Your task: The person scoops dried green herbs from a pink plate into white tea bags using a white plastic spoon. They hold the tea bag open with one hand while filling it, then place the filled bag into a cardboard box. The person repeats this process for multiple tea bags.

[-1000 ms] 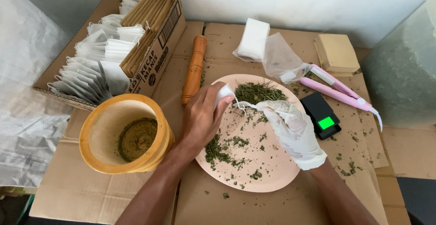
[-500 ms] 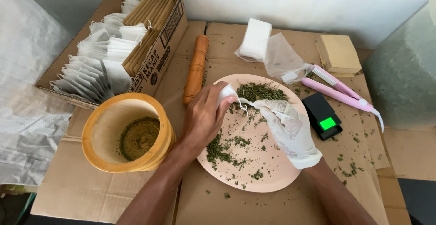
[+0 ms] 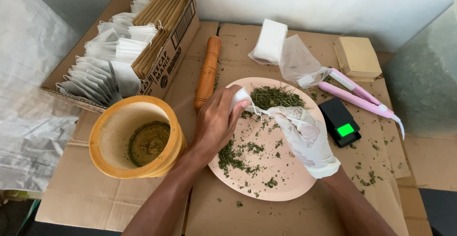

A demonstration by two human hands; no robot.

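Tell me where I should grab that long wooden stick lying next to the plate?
Grab the wooden pestle around its middle, coming straight down from above. It lies flat on the cardboard, pointing away from you, with the plate on one side and the box on the other, so fingers fit best across its round shaft.
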